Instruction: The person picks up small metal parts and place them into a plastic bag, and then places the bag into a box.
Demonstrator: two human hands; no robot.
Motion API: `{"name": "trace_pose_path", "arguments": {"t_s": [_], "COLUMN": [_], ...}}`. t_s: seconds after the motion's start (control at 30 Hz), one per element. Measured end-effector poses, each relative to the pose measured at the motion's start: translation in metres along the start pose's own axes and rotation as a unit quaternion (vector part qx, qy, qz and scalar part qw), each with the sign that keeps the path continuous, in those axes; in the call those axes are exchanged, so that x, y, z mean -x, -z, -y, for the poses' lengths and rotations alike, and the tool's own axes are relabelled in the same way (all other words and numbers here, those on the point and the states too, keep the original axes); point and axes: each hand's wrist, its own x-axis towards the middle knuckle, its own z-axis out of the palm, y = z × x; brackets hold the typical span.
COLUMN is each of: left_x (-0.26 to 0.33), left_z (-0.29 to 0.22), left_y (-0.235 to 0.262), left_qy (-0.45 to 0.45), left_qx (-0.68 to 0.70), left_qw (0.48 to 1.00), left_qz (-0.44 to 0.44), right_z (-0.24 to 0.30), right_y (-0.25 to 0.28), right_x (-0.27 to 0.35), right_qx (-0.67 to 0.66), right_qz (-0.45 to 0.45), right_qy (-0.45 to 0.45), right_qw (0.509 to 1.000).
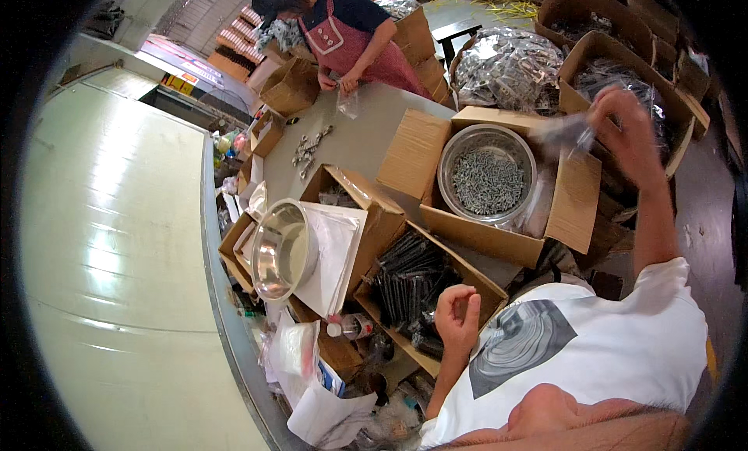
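Note:
My right hand [627, 132] is raised at the upper right, its fingers closed on a small clear plastic bag [567, 133] smeared by motion. The bag hangs by the right rim of a steel bowl [446, 167] of small grey screws [487, 182], which sits in an open cardboard box [479, 237]. Near my chest, my left hand [458, 318] is curled, thumb against fingers; whether anything small is pinched there I cannot make out. Just left of it, a cardboard box [487, 283] holds black strip-like pieces in clear wrapping [405, 283].
Across the grey table [354, 143] a co-worker [358, 42] handles a clear bag [348, 104]. Small metal parts [306, 151] lie loose there. An empty steel bowl [284, 248] rests on white papers [335, 256]. Filled bags [506, 69] and boxes [596, 19] crowd the far right.

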Motion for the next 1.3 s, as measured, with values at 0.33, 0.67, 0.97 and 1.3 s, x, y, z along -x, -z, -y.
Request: {"name": "trace_pose_path", "arguments": {"t_s": [0.33, 0.67, 0.97, 1.3], "left_x": [-0.003, 0.01, -0.01, 0.002], "left_z": [0.001, 0.002, 0.035, 0.055], "left_y": [-0.001, 0.009, -0.021, -0.017], "left_qy": [0.0, 0.066, 0.208, 0.281], "left_qx": [-0.061, -0.071, 0.153, 0.383], "left_qw": [0.998, 0.995, 0.962, 0.88], "left_qz": [0.034, -0.029, 0.086, 0.001], "right_z": [-0.049, -0.075, 0.018, 0.058], "right_y": [-0.115, -0.13, -0.135, -0.173], "right_x": [0.068, 0.066, 0.057, 0.069], "right_qx": [0.085, 0.018, -0.51, -0.573], "right_qz": [0.473, 0.463, 0.273, 0.296], "right_qy": [-0.028, -0.1, -0.241, -0.332], "right_qw": [0.877, 0.881, 0.779, 0.689]}}
